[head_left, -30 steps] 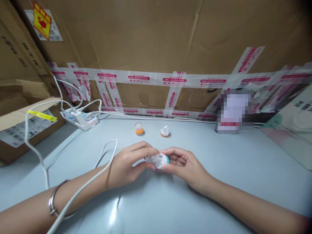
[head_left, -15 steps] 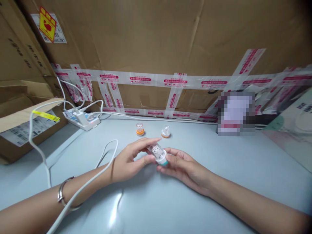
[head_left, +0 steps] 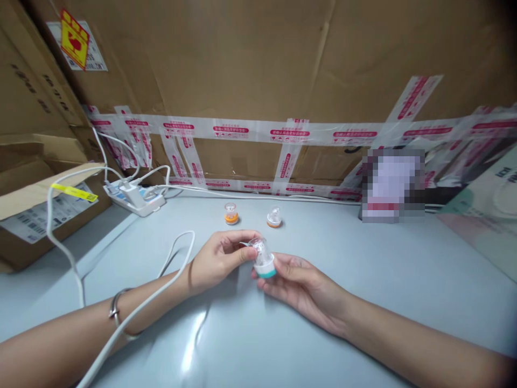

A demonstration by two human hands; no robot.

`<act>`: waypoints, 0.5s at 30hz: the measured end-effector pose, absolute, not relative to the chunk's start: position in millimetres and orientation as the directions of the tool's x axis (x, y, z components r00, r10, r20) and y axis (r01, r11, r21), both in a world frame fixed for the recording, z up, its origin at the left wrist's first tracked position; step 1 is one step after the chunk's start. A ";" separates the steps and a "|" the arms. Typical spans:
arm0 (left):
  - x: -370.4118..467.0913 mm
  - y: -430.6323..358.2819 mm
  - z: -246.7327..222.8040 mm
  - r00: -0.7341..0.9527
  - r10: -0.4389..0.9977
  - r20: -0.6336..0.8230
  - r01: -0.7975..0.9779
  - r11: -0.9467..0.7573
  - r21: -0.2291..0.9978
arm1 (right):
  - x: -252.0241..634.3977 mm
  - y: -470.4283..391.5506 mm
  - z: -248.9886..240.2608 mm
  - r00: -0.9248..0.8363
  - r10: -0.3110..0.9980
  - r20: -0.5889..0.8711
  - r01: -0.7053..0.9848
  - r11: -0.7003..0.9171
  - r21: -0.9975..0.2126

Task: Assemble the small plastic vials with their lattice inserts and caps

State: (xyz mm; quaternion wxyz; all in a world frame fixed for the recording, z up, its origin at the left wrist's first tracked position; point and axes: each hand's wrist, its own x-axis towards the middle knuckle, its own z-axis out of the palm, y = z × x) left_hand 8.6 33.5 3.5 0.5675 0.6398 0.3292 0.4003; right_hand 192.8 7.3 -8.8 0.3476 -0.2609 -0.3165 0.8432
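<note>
My right hand (head_left: 309, 285) is closed around the white and teal base of a small clear-domed container (head_left: 264, 267), which is held just above the table, tilted slightly. My left hand (head_left: 226, 256) pinches the clear top from the left, thumb in front and fingers behind. A thin pale tip shows between its thumb and fingers, too small to name. White parts are visible inside the dome. Beyond my hands, a similar container with an orange base (head_left: 231, 214) and another with a white and orange base (head_left: 274, 217) stand on the table.
A white cable (head_left: 161, 291) passes over my left forearm. At the back left are a power strip (head_left: 141, 202) with plugs and an open cardboard box (head_left: 48, 205). A large taped carton (head_left: 242, 64) walls off the back. A blurred upright object (head_left: 390, 186) stands at the right.
The domed container has turned more upright. My left fingers have drawn in from reaching over its top to pinching it. My right hand is slightly lower.
</note>
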 end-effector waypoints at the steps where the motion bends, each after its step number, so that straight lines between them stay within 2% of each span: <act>1: 8.1 33.5 3.7 0.481 0.865 0.142 -0.034 -0.143 0.989 | 193.3 7.3 -9.2 -0.627 0.748 -0.216 -0.418 -0.558 -0.717; 8: 5.2 33.7 6.8 0.564 0.815 0.132 -0.064 -0.116 0.991 | 193.9 5.7 -10.3 -0.671 0.721 -0.174 -0.433 -0.572 -0.697; 15: 10.5 33.1 -4.6 0.580 0.805 0.122 -0.079 -0.093 0.993 | 191.6 10.1 -11.3 -0.586 0.791 -0.174 -0.551 -0.547 -0.630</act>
